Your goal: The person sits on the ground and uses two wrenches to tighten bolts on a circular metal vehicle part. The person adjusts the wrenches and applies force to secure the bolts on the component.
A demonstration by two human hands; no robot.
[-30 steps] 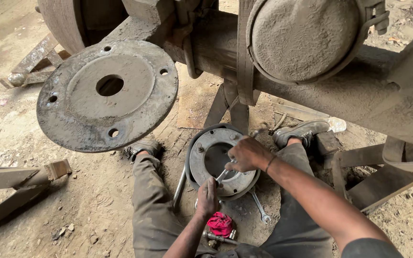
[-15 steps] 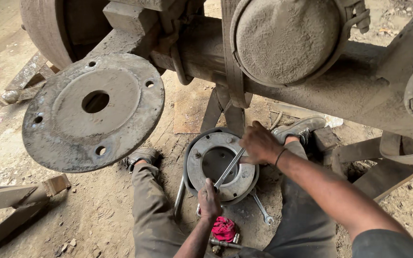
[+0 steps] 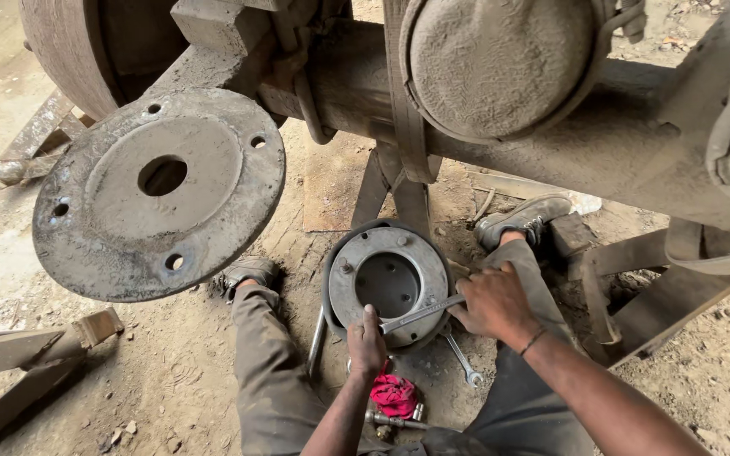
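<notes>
Outdoor vehicle repair yard; dirt ground (image 3: pixel 171 371); heavy axle (image 3: pixel 551 143) overhead; spanners (image 3: pixel 462 359).

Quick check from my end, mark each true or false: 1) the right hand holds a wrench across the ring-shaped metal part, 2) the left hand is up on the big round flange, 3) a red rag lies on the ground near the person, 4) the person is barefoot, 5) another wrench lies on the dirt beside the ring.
1) True: the right hand grips a wrench laid across the metal ring.
2) False: the left hand presses on the ring's near edge; the big round flange is untouched.
3) True: a red rag lies between the legs.
4) False: a shoe shows on each foot.
5) True: a spare wrench lies right of the ring.
</notes>
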